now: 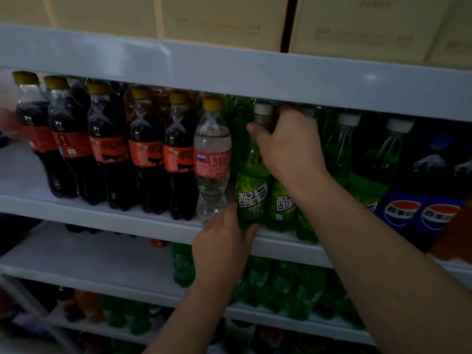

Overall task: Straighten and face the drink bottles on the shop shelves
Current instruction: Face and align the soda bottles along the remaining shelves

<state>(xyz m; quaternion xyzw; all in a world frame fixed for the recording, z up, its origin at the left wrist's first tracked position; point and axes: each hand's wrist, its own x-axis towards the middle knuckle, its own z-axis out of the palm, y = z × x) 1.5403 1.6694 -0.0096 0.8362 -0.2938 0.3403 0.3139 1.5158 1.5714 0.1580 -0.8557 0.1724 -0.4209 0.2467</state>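
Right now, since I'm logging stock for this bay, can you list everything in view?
cola bottles: five in front, dark, red labels, yellow caps, middle shelf left
Fanta bottle: one, clear, red label, right of the colas
green bottle: one, white cap, beside the Fanta
other green bottles: several, to its right
Pepsi bottles: at least two, blue labels, far right
lower green bottles: several, shelf below
boxes: several, tan, top shelf
shelves: white, stacked tiers
left hand: holds the green bottle's base
right hand: grips its neck
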